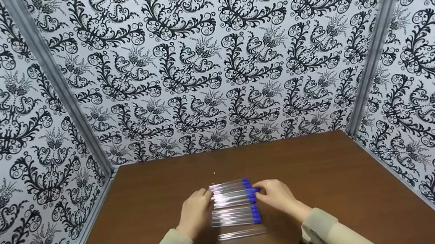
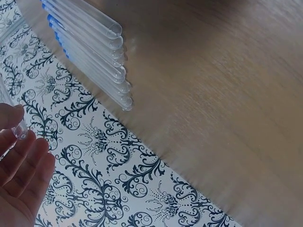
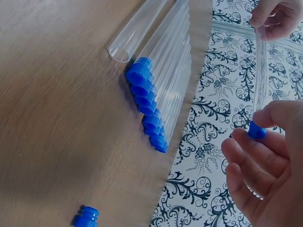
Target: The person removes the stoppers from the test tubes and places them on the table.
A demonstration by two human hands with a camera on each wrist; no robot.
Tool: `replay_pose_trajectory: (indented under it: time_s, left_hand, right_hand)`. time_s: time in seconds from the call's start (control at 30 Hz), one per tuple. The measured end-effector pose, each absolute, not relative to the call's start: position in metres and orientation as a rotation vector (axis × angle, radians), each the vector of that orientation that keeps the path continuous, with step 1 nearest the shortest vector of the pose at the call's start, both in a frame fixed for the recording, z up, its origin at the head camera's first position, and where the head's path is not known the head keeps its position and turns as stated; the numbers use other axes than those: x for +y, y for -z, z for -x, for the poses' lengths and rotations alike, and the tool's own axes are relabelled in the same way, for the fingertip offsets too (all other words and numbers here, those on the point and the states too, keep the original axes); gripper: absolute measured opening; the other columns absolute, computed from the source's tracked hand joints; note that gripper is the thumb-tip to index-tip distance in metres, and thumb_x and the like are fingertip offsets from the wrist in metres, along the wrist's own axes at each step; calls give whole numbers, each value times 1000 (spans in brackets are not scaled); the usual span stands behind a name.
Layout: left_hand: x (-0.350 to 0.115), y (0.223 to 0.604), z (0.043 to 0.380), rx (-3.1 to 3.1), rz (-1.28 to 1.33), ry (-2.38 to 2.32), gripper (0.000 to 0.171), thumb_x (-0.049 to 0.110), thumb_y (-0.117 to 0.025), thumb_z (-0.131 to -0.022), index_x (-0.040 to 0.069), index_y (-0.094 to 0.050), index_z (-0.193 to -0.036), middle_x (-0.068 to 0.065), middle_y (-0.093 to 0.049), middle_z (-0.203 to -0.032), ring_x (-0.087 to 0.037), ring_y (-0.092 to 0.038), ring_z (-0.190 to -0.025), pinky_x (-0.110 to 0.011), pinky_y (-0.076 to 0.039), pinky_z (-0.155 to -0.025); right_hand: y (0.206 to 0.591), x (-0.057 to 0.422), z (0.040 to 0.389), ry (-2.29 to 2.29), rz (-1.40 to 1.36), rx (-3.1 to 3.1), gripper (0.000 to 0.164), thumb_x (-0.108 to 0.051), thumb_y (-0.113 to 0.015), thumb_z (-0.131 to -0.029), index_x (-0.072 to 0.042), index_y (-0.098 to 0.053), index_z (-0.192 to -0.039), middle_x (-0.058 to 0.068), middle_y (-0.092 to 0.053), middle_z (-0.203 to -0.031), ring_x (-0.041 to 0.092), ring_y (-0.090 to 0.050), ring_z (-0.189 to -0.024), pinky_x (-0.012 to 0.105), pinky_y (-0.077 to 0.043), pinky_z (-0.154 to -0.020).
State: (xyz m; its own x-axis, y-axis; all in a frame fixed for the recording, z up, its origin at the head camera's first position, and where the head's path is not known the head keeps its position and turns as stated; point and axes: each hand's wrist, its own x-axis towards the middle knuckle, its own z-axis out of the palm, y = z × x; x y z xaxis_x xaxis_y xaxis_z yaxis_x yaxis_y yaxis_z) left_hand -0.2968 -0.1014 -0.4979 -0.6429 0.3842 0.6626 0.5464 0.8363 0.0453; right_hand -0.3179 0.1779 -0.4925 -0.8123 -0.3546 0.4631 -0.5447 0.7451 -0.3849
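"From my remote seat, what are the hands holding?"

"A slim, clear, round-bottomed tube (image 3: 261, 71), glass or plastic, I can't tell which. It hangs between both hands, above the brown wooden table (image 1: 149, 188). The left hand (image 1: 198, 207) pinches its rounded end between thumb and fingertips; the right hand (image 1: 278, 194) pinches the ribbed blue cap (image 3: 257, 130) at the other end."

"Which way does it lie?"

"Its long axis runs left to right, from one pinch straight to the other. I judge any push or pull on the cap needs to follow that line. The right hand is nearer the cap, the left nearer the base. How deep the cap sits, I can't tell."

"And around it?"

"A row of clear blue-capped tubes (image 1: 235, 217) lies on the table, caps to the right, nearly parallel to the held one. On its near side, just apart, lies a clear uncapped tube (image 1: 242, 234), mouth to the right. A loose blue ridged cap (image 3: 86, 216) sits by itself on the wood, well apart from the row's capped ends."
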Motion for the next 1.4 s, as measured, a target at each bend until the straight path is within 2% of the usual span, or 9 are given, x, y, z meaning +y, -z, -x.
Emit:
replay_pose_trajectory:
  time_s: [0.3,0.47,0.87,1.23,1.4]
  left_hand:
    - [-99,493,298,-2335,691,314,20,5,-77,-74,9,-66,-90,-2,-58,-79,-22,-58,-70,-38,-51,-59]
    - [-97,492,298,-2345,691,302,22,5,-77,-73,9,-67,-92,-2,-58,-79,-22,-58,-70,-38,-51,-58]
    - [-96,489,303,-2329,698,250,20,9,-79,-74,11,-66,-88,-1,-59,-81,-21,-58,-71,-36,-51,-57]
    - [-93,494,309,-2298,701,218,26,8,-84,-68,11,-64,-84,-1,-58,-79,-21,-58,-69,-35,-50,-55]
    - [-92,495,311,-2288,702,145,26,13,-85,-67,13,-64,-81,1,-60,-78,-20,-58,-68,-33,-48,-53]
  right_hand:
    - [492,182,322,-624,-713,-2566,21,-10,-74,-78,-7,-75,-99,5,-73,-92,19,-67,-77,38,-53,-66]
    - [489,182,323,-621,-718,-2574,20,-8,-75,-77,-7,-75,-98,4,-72,-90,19,-66,-73,35,-52,-62]
    - [491,183,327,-476,-717,-2517,20,-13,-75,-79,-10,-76,-99,1,-73,-92,16,-67,-75,38,-53,-61]
    - [500,187,330,-408,-762,-2435,15,-12,-77,-76,-10,-74,-91,-1,-72,-86,14,-66,-69,34,-51,-55]
    - [501,187,331,-441,-761,-2448,14,-10,-79,-75,-11,-73,-88,-1,-72,-82,12,-65,-66,33,-51,-55]
